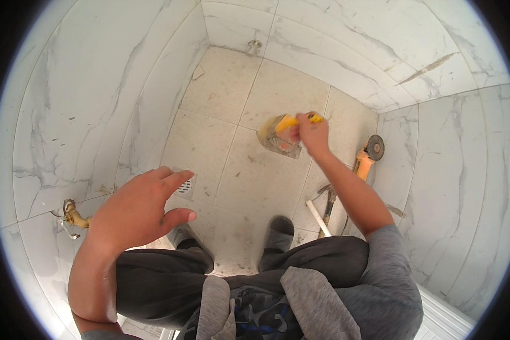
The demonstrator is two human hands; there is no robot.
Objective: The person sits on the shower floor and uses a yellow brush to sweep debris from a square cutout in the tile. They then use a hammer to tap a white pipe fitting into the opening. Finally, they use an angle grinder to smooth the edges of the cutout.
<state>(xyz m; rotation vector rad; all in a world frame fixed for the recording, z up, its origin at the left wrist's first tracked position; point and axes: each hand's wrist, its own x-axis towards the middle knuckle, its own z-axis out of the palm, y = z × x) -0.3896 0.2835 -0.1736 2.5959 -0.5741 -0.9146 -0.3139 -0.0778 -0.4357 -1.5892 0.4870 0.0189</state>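
Observation:
My right hand (311, 133) is closed round a yellow-handled tool (288, 122), held low over the floor ahead of me. Motion smears the tool's working end, so I cannot tell its exact kind. Beneath it lies a rough grey patch (283, 146) on the beige floor tiles (243, 181). My left hand (139, 207) hangs above my left knee with fingers and thumb apart, holding nothing. Just past its fingertips a slotted floor drain (185, 186) is set in the tiles.
Against the right wall lies an orange angle grinder (365, 158) with a dark disc. Nearer are a claw hammer (328, 201) and a white pipe (318, 217). A brass tap (75, 216) juts from the left wall, a metal fitting (254, 46) from the far wall. Marble-patterned walls enclose the space.

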